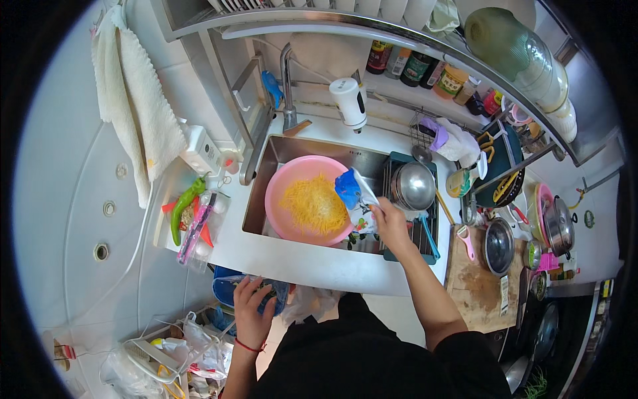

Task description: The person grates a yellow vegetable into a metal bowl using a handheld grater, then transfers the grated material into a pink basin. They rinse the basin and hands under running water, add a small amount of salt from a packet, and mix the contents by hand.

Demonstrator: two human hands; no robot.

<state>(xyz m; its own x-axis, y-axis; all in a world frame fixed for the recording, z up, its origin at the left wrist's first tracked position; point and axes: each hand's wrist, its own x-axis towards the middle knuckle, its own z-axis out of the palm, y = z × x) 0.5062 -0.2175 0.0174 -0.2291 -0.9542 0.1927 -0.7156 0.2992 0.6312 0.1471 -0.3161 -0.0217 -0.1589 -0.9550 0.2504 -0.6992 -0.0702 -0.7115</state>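
Observation:
In the sink (369, 154) sits a pink plastic basin (279, 219) with a heap of thin yellow shreds (309, 199). A pale patch, like powder, lies on the shreds. My right hand (392, 224) grips a white and blue plastic packet (363, 217), tilted with its blue end over the basin's right side. Whether anything pours from it I cannot tell. My left hand (254, 306) is below the counter's front edge, fingers apart and holding nothing. It hovers over or touches a blue bin (227, 287) lined with thin plastic; contact is unclear.
A drying rack (394, 159) with stacked metal bowls (416, 185) spans the sink's right end. Beyond it lies a wooden cutting board (478, 294) with a pink peeler (466, 242). At left are a green pepper (187, 204) and bagged eggs (203, 249). A faucet (287, 85) stands behind.

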